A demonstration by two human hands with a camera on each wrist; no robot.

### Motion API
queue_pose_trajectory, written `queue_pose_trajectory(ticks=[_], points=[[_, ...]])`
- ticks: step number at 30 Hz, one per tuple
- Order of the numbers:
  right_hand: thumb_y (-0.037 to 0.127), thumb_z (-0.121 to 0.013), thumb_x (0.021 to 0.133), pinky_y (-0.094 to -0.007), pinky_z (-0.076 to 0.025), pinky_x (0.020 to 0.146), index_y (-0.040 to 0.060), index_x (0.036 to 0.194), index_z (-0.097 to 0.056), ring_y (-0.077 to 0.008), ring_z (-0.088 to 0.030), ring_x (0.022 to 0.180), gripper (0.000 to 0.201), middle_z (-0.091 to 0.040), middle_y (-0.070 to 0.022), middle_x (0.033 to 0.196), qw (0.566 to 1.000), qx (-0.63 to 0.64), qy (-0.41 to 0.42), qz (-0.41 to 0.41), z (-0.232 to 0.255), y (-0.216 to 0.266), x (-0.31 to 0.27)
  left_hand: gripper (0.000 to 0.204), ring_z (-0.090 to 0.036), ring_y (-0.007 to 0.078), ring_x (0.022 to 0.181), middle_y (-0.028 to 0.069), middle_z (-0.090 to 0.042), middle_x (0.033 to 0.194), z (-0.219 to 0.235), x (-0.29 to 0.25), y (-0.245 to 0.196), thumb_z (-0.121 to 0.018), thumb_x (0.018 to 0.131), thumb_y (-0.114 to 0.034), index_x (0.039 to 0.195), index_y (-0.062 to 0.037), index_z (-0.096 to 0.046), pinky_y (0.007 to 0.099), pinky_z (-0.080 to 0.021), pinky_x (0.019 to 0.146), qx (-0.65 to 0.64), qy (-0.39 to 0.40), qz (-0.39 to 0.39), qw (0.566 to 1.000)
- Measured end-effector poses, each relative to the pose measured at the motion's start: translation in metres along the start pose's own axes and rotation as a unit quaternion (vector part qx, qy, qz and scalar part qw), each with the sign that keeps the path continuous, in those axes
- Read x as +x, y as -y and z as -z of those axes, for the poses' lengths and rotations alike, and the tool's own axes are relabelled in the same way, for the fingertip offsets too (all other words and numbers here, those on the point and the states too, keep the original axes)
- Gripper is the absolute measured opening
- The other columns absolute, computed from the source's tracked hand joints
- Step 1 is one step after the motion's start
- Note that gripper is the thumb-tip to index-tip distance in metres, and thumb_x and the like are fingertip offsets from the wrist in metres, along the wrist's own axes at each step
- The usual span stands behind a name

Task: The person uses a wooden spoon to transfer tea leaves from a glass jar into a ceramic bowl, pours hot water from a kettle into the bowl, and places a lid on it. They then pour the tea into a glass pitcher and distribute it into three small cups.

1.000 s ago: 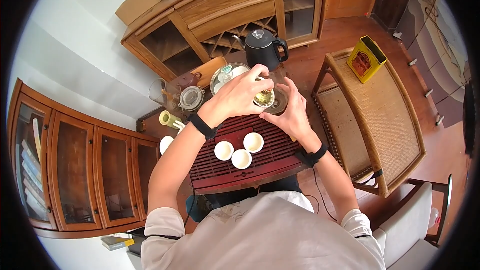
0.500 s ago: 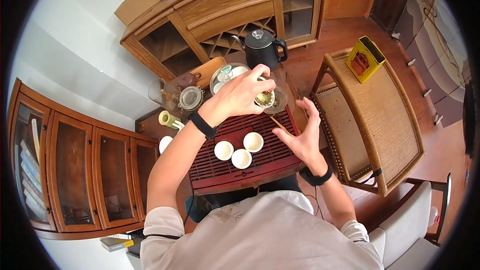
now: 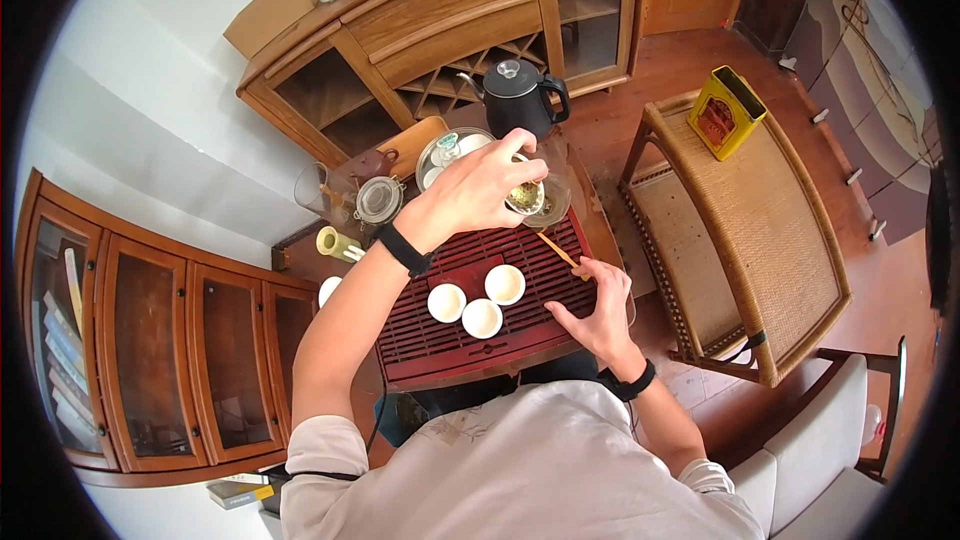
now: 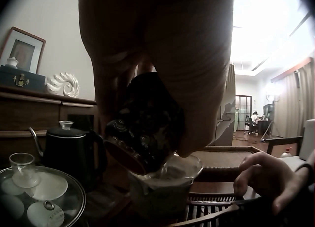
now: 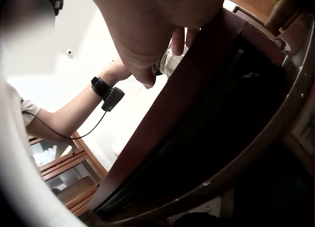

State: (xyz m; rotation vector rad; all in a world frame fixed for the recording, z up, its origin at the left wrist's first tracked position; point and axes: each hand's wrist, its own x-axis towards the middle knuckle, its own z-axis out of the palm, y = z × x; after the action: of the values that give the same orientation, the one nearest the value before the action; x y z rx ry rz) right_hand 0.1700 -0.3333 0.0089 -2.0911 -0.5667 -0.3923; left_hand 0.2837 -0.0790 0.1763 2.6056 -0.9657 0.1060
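Leaning dark patterned cup [image 4: 150, 121] in left hand [image 3: 470, 190]

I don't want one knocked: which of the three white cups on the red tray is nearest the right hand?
The rightmost cup, also nearest the black kettle; the other two sit further left.

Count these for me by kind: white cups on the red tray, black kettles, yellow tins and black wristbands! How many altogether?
White cups on the red tray: 3
Black kettle: 1
Yellow tin: 1
Black wristbands: 2
Total: 7
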Motion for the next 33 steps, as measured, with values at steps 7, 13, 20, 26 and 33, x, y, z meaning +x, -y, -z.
queue_pose_trajectory(ticks=[7, 13, 20, 26, 33], points=[[0.021, -0.096, 0.076, -0.0483, -0.039, 0.111, 0.006, 0.143, -0.053, -0.0314, -0.062, 0.12, 0.081, -0.07, -0.009, 0.12, 1.0, -0.017, 0.004, 0.015, -0.0037, -0.0046, -0.0006, 0.043, -0.069, 0.0397, 0.107, 0.0113, -0.055, 0.128, -0.0008, 0.0012, 0.0006, -0.087, 0.072, -0.011, 0.11, -0.0096, -0.066, 0.0494, -0.057, 0.088, 0.007, 0.002, -0.003, 1.0], [0.021, -0.097, 0.076, -0.0488, -0.04, 0.111, 0.0055, 0.141, -0.053, -0.031, -0.063, 0.119, 0.08, -0.071, -0.0086, 0.118, 1.0, -0.012, 0.0, 0.009, -0.0042, -0.0043, 0.0003, 0.042, -0.069, 0.0398, 0.107, 0.0112, -0.055, 0.128, -0.0012, 0.003, 0.0018, -0.086, 0.073, -0.011, 0.109, -0.0102, -0.066, 0.0493, -0.057, 0.088, 0.008, 0.0, -0.007, 1.0], [0.021, -0.097, 0.075, -0.0498, -0.041, 0.11, 0.0054, 0.141, -0.053, -0.0326, -0.064, 0.116, 0.08, -0.071, -0.0088, 0.118, 0.999, -0.025, -0.006, 0.027, -0.0055, -0.0041, 0.0002, 0.044, -0.068, 0.0403, 0.108, 0.0114, -0.055, 0.128, -0.0019, 0.0027, 0.0028, -0.086, 0.072, -0.011, 0.11, -0.0108, -0.065, 0.0494, -0.057, 0.089, 0.013, 0.005, -0.011, 1.0], [0.02, -0.097, 0.075, -0.0504, -0.042, 0.108, 0.0061, 0.141, -0.052, -0.0331, -0.064, 0.114, 0.081, -0.07, -0.0088, 0.118, 0.999, -0.032, -0.003, 0.035, -0.0056, -0.0031, 0.0005, 0.046, -0.068, 0.0406, 0.109, 0.0119, -0.056, 0.129, -0.0003, 0.0031, 0.0019, -0.087, 0.071, -0.011, 0.111, -0.0105, -0.065, 0.0496, -0.057, 0.09, 0.012, 0.012, -0.007, 1.0], [0.02, -0.097, 0.075, -0.0501, -0.042, 0.107, 0.0075, 0.14, -0.052, -0.0333, -0.064, 0.11, 0.08, -0.07, -0.0086, 0.118, 0.998, -0.033, -0.009, 0.049, -0.0063, -0.0021, 0.0018, 0.046, -0.068, 0.0408, 0.109, 0.0122, -0.055, 0.13, -0.0003, 0.0043, 0.0023, -0.087, 0.071, -0.011, 0.111, -0.0102, -0.065, 0.0499, -0.057, 0.091, 0.012, 0.014, -0.012, 1.0]])
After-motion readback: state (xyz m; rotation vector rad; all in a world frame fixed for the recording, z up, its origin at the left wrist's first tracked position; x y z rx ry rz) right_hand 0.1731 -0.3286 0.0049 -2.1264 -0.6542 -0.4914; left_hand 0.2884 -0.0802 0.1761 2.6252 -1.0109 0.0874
